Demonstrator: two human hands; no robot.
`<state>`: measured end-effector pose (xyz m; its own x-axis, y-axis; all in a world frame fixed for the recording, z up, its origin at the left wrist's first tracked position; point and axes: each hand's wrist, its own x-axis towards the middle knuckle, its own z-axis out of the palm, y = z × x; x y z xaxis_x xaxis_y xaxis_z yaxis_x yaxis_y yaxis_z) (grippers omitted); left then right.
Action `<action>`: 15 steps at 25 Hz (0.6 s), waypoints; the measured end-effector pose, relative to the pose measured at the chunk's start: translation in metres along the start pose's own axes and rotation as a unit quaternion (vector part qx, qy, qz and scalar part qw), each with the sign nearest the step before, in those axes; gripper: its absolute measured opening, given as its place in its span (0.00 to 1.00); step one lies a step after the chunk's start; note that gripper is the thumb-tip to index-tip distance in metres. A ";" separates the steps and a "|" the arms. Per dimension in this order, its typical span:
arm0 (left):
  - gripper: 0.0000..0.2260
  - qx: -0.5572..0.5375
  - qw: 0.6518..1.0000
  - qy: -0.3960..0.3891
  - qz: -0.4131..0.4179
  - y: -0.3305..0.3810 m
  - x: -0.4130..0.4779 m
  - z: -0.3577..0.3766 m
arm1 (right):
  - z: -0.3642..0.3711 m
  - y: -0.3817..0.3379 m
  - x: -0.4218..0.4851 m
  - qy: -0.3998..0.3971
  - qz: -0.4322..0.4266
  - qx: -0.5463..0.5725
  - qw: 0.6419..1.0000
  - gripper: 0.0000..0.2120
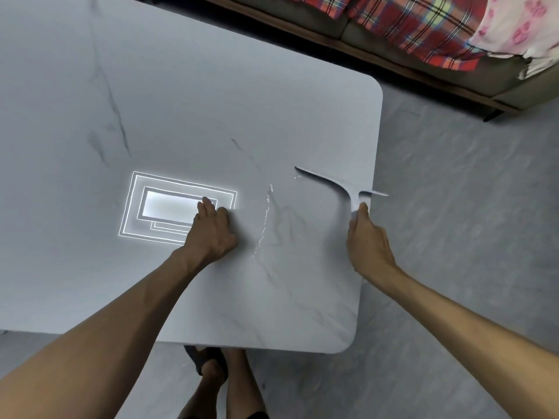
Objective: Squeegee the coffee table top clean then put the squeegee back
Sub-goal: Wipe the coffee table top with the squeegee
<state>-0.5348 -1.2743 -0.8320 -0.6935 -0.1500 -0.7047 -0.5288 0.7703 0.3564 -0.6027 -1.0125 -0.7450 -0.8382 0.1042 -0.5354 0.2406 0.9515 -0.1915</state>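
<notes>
Left hand (211, 229): palm down, fingers loose and flat on the coffee table (181, 116), holding nothing. Right hand (367, 240): fingers wrapped round the handle of the squeegee (353, 199), at the table's right edge. Blade lies just beyond that hand, one tip past the edge. One wet streak (264, 219) between the hands. Count: one squeegee, one table, two hands. Far: one sofa (453, 71).

Squeegee (335, 184) on coffee table (211, 116), right of water streak (263, 219).
</notes>
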 end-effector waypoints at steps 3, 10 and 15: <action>0.11 -0.083 0.995 0.054 -0.001 -0.014 -0.022 -0.007 | -0.009 -0.003 -0.022 0.036 -0.043 -0.021 0.998 0.22; 0.04 -0.258 0.948 0.157 -0.102 -0.079 -0.116 -0.023 | 0.001 -0.053 -0.077 -0.001 -0.293 -0.161 0.942 0.16; 0.04 -0.252 0.933 0.202 -0.158 -0.131 -0.145 -0.021 | 0.062 -0.072 -0.116 -0.095 -0.525 -0.229 0.814 0.15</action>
<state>-0.3754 -1.3670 -0.7634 -0.5376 -0.6204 -0.5710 -0.8308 0.2744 0.4842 -0.4919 -1.1106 -0.7199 -0.3633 -0.8418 -0.3993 -0.8038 0.4998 -0.3225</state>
